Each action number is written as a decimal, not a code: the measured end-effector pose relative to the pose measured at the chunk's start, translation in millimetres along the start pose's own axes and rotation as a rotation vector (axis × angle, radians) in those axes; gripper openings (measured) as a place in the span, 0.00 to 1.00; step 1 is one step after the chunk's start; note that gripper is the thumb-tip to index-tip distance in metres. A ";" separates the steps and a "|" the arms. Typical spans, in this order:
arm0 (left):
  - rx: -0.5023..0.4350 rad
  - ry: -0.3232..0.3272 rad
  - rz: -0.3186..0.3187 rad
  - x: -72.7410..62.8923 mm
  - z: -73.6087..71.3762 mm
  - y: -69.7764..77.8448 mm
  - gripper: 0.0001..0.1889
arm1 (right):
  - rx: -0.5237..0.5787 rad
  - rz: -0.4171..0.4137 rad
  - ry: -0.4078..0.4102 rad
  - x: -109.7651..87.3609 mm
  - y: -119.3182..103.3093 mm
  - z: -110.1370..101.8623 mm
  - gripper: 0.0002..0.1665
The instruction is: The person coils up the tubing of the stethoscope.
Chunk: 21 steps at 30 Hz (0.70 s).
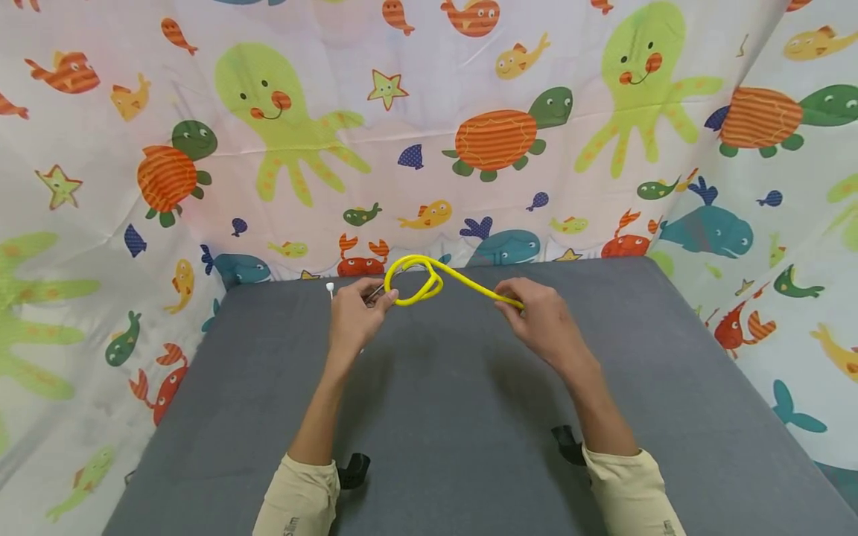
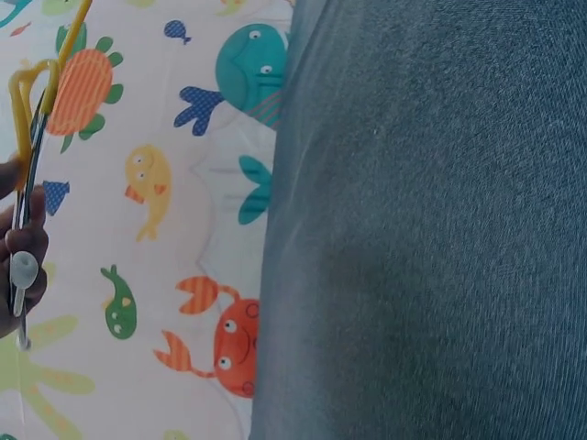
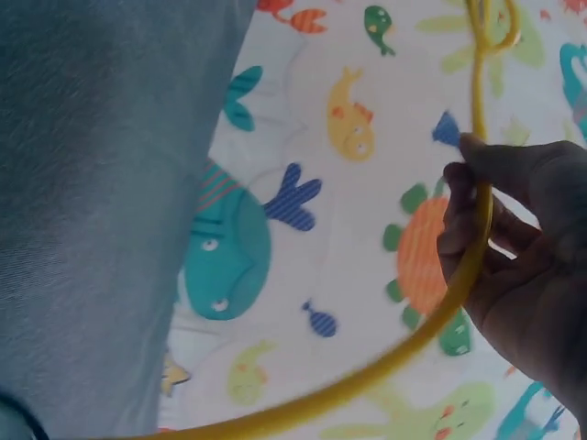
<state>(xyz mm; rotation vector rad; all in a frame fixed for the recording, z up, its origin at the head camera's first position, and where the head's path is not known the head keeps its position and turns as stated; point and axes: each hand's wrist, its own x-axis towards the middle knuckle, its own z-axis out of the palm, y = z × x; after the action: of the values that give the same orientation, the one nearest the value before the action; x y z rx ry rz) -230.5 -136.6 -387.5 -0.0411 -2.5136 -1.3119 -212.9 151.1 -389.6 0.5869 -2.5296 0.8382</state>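
A stethoscope with yellow tubing (image 1: 472,284) is stretched between the hands above the grey table, its tubing looped near the left hand. My left hand (image 1: 355,316) grips the thin metal ear tubes (image 2: 36,147). A white ear tip (image 2: 24,269) sticks out below the fingers in the left wrist view. Farther along, my right hand (image 1: 541,318) pinches the yellow tubing between thumb and fingers. In the right wrist view the tubing (image 3: 367,374) curves from that hand down to the lower left. The far end of the stethoscope is not clearly visible.
A grey-covered table (image 1: 442,417) lies under both hands. Behind it and at both sides hangs a white curtain (image 1: 415,193) printed with sea animals. Black wrist pieces (image 1: 354,471) show beside the beige sleeves (image 1: 302,491).
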 end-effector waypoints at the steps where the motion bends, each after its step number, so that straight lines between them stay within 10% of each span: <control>1: 0.020 0.013 0.000 0.2 0.7 0.1 0.18 | -0.038 -0.013 -0.011 0.4 -4.4 0.1 0.13; 11: 0.319 0.058 0.089 -4.4 12.4 9.6 0.19 | -0.279 -0.348 -0.083 10.5 -45.4 6.3 0.15; 21: 0.539 0.036 0.452 -15.1 27.8 20.9 0.08 | -0.197 -0.637 -0.158 36.2 -48.5 23.6 0.19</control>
<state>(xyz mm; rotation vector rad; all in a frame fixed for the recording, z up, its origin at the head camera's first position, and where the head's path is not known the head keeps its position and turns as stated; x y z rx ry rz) -219.8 -100.4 -390.0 -0.4302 -2.5334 -0.4443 -224.1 91.4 -366.6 1.3305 -2.2855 0.3161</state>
